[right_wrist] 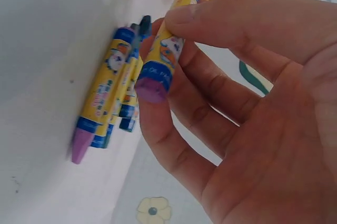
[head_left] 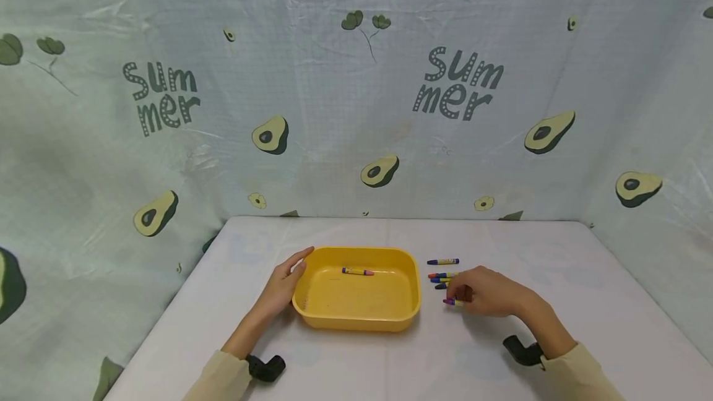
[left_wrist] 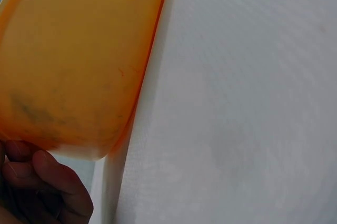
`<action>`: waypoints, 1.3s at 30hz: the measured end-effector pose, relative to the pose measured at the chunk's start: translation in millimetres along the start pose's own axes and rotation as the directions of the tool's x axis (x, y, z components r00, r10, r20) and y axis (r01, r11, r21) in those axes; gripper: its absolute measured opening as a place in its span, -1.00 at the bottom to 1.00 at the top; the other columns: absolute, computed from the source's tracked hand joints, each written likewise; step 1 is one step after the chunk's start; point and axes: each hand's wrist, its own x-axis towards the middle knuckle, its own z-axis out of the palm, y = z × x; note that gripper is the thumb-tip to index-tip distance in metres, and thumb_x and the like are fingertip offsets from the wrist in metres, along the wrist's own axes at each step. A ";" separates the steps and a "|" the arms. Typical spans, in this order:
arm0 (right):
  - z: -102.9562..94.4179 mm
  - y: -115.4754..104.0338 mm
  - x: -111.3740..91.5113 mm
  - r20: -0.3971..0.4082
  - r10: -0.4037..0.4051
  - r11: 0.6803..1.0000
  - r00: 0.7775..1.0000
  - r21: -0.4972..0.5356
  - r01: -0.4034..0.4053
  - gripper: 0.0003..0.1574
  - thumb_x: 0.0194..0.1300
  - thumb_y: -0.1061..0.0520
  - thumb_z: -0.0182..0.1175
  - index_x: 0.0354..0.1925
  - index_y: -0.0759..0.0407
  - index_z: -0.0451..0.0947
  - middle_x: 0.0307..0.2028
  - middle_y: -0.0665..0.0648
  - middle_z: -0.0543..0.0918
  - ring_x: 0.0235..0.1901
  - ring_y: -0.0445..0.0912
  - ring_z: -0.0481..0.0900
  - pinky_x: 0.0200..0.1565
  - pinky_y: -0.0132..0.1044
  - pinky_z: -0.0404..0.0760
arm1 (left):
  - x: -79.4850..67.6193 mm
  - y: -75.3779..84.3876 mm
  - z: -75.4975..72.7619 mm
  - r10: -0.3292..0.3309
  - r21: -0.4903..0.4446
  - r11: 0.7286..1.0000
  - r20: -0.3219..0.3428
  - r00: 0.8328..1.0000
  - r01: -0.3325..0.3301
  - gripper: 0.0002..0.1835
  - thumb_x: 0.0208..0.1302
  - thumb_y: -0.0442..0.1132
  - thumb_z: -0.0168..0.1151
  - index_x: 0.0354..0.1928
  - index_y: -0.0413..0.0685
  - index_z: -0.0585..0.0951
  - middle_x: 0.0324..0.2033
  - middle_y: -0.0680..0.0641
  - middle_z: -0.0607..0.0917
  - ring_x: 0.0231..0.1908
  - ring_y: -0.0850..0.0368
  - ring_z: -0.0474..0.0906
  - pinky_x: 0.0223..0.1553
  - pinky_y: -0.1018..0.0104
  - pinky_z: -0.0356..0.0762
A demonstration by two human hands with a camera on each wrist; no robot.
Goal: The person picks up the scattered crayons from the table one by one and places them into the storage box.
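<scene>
A shallow yellow tray [head_left: 356, 323] stands on the white table with a pink-tipped crayon [head_left: 358, 271] lying in it. My left hand [head_left: 281, 286] holds the tray at its left side, with curled fingers [left_wrist: 60, 176] by the tray's corner in the left wrist view. Right of the tray, my right hand [head_left: 490, 291] pinches a purple crayon [right_wrist: 167, 50] between thumb and fingertips. Behind it in the right wrist view, another purple crayon [right_wrist: 102, 84] lies among several others, partly hidden by the hand. A dark blue crayon [head_left: 443, 262] lies apart, farther back.
A red-tipped crayon [head_left: 440, 275] lies with blue and dark ones beside the right hand. The white table [head_left: 356, 364] meets a pale curtain [head_left: 328, 91] printed with avocados at its back edge. Black wrist bands [head_left: 523, 351] sit on both wrists.
</scene>
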 end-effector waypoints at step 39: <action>-27.9 -128.8 109.9 0.037 -0.126 0.989 0.991 -0.071 0.129 -0.73 0.36 0.22 0.34 0.01 0.01 0.72 -0.31 -0.07 0.67 -0.31 -0.16 0.57 -0.22 -0.39 0.67 | -12.5 -13.2 -7.8 0.042 -0.010 0.999 0.024 0.999 -0.042 -0.52 0.69 -0.14 -0.13 0.54 0.03 0.36 0.54 -0.14 0.36 0.56 -0.14 0.23 0.57 -0.20 0.10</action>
